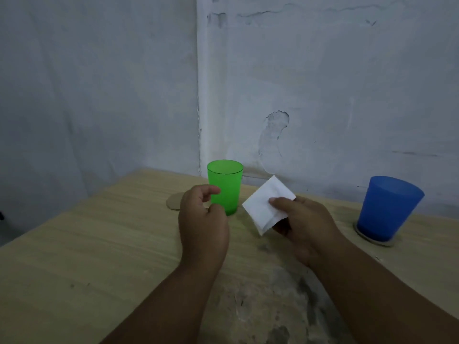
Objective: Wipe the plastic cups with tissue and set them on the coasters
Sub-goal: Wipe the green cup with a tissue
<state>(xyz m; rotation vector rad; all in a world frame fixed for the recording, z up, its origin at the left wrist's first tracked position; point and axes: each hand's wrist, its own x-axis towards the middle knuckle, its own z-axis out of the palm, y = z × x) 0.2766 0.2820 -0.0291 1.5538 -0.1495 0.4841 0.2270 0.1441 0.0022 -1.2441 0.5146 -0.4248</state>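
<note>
A green plastic cup (225, 184) stands upright on the wooden table, just right of a round cardboard coaster (174, 201) and off it. My left hand (202, 222) hovers in front of the cup with curled fingers apart, holding nothing. A folded white tissue (263, 204) is pinched in my right hand (301, 224), to the right of the green cup. Far right, a blue plastic cup (387, 207) stands upright on a second coaster (377, 241).
The wooden table (99, 244) reaches back to a cracked white wall and ends in a far-left corner edge. A worn grey patch marks the tabletop between my forearms.
</note>
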